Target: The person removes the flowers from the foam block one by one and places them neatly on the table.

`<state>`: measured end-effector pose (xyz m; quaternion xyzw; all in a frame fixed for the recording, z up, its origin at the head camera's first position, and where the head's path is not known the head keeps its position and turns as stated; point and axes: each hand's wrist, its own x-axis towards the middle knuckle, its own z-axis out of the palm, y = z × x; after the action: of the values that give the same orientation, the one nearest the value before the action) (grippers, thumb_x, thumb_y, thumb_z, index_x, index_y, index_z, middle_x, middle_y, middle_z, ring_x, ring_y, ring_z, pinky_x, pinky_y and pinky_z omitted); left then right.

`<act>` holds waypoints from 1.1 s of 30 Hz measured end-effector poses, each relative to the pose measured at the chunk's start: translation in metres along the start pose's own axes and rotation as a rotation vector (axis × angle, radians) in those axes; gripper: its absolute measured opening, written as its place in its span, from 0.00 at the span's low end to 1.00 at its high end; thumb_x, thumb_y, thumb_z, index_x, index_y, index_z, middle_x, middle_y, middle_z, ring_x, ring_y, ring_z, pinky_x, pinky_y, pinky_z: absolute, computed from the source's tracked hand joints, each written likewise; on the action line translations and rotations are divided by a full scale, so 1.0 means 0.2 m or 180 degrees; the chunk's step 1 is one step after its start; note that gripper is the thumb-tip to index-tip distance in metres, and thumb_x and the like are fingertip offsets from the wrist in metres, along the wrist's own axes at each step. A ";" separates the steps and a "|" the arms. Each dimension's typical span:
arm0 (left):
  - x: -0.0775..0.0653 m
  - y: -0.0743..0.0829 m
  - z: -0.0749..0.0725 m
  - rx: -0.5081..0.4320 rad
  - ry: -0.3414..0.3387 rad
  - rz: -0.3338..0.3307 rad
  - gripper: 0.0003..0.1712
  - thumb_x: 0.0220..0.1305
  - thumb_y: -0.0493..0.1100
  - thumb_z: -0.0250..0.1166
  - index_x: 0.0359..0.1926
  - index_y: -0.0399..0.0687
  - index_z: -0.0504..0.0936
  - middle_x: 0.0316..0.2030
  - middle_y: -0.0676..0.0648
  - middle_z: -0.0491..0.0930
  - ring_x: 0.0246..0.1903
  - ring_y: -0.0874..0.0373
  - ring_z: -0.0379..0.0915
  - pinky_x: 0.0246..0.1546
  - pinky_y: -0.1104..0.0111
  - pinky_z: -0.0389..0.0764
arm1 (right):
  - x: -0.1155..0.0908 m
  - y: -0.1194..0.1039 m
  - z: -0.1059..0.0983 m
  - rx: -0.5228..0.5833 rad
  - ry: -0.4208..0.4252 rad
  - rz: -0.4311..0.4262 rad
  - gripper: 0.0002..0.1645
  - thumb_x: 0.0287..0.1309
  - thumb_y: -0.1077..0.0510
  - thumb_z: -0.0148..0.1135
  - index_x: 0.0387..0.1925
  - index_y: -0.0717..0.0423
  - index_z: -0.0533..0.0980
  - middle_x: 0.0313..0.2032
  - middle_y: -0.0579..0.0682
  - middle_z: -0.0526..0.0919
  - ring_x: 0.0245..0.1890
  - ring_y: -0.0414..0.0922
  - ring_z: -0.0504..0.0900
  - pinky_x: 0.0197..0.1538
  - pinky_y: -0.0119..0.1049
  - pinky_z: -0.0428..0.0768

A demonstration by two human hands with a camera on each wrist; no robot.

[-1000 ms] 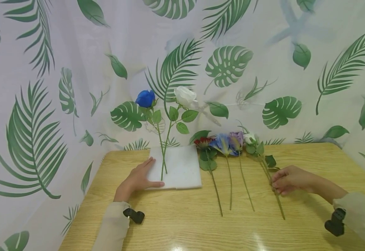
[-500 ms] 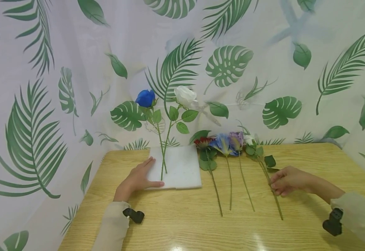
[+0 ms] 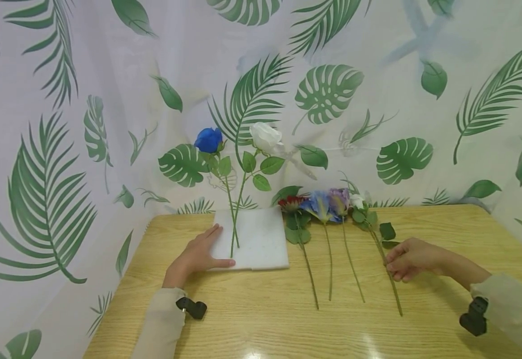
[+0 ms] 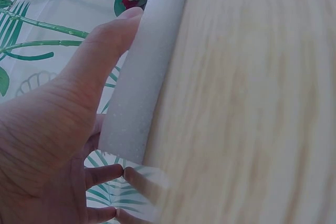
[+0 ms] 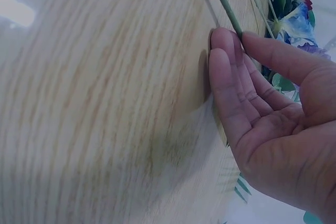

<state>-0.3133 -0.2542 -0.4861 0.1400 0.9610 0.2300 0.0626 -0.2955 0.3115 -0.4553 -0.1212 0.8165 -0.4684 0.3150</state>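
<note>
My left hand [image 3: 198,253] spans the left front corner of a white foam block [image 3: 261,244], fingers stretched along its side and thumb on its front edge. In the left wrist view the thumb [image 4: 97,51] lies against the foam [image 4: 147,61]. A blue rose [image 3: 208,140] and a white rose [image 3: 265,138] stand upright in the block, stems crossing. At the right, my right hand [image 3: 415,259] pinches the green stem [image 5: 224,1] of another white rose [image 3: 357,201] between thumb and fingertips. That rose lies slanted, its bloom toward the back of the table.
Between the foam and my right hand lie a red flower [image 3: 291,203], a blue flower [image 3: 319,205] and a purple flower [image 3: 339,200], stems pointing toward me. Behind the wooden table [image 3: 287,329] hangs a leaf-patterned curtain [image 3: 261,45].
My right hand has shifted slightly left, and the stem's lower end has swung left with it. The left hand, foam and standing roses keep their places.
</note>
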 end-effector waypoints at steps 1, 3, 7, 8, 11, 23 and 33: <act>0.00 0.00 0.00 0.0001 0.0001 0.0003 0.66 0.52 0.71 0.73 0.81 0.46 0.53 0.81 0.43 0.49 0.79 0.39 0.46 0.77 0.42 0.55 | 0.00 0.00 0.00 0.0001 -0.0002 0.0002 0.18 0.67 0.62 0.62 0.49 0.76 0.76 0.34 0.52 0.87 0.33 0.43 0.89 0.38 0.37 0.89; 0.00 0.00 0.00 -0.0005 0.0003 0.0010 0.66 0.52 0.71 0.73 0.81 0.46 0.53 0.81 0.43 0.49 0.79 0.40 0.46 0.77 0.42 0.55 | -0.01 -0.01 0.00 -0.0009 -0.0005 0.0006 0.17 0.67 0.62 0.62 0.49 0.75 0.77 0.34 0.52 0.87 0.33 0.43 0.89 0.38 0.37 0.89; 0.00 0.00 0.00 -0.0020 0.0008 0.0021 0.67 0.52 0.71 0.74 0.81 0.46 0.53 0.81 0.44 0.49 0.79 0.39 0.46 0.77 0.41 0.55 | -0.01 -0.02 0.00 -0.0026 -0.0008 0.0019 0.18 0.67 0.62 0.62 0.49 0.76 0.77 0.34 0.51 0.87 0.33 0.43 0.89 0.38 0.36 0.89; 0.00 0.00 0.00 -0.0018 0.0005 0.0021 0.67 0.52 0.72 0.73 0.81 0.46 0.53 0.81 0.44 0.49 0.79 0.39 0.46 0.77 0.41 0.55 | -0.02 -0.02 0.00 -0.0027 -0.0008 0.0024 0.18 0.68 0.62 0.62 0.50 0.76 0.76 0.34 0.51 0.87 0.33 0.43 0.89 0.38 0.36 0.89; 0.00 0.00 -0.01 -0.0011 -0.0004 0.0011 0.67 0.52 0.72 0.73 0.81 0.46 0.52 0.81 0.44 0.49 0.80 0.40 0.46 0.77 0.42 0.55 | -0.02 -0.02 0.00 -0.0019 -0.0022 -0.0002 0.18 0.68 0.63 0.61 0.50 0.77 0.76 0.34 0.51 0.87 0.33 0.43 0.88 0.38 0.36 0.89; 0.00 0.00 -0.01 -0.0004 -0.0025 -0.0015 0.66 0.52 0.72 0.73 0.81 0.47 0.52 0.82 0.44 0.48 0.80 0.40 0.46 0.77 0.42 0.55 | -0.01 -0.02 -0.02 -0.0037 -0.0067 -0.0015 0.19 0.68 0.62 0.62 0.51 0.76 0.76 0.35 0.52 0.87 0.34 0.43 0.89 0.39 0.37 0.89; 0.00 0.00 0.00 0.0034 -0.0032 -0.0003 0.66 0.53 0.71 0.73 0.81 0.46 0.52 0.82 0.44 0.48 0.80 0.40 0.46 0.77 0.43 0.55 | -0.01 -0.02 -0.02 -0.0078 -0.0010 0.0043 0.19 0.68 0.61 0.62 0.51 0.75 0.76 0.35 0.53 0.87 0.34 0.45 0.89 0.39 0.37 0.89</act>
<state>-0.3127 -0.2539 -0.4851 0.1411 0.9620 0.2242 0.0667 -0.2959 0.3130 -0.4488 -0.1203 0.8225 -0.4561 0.3179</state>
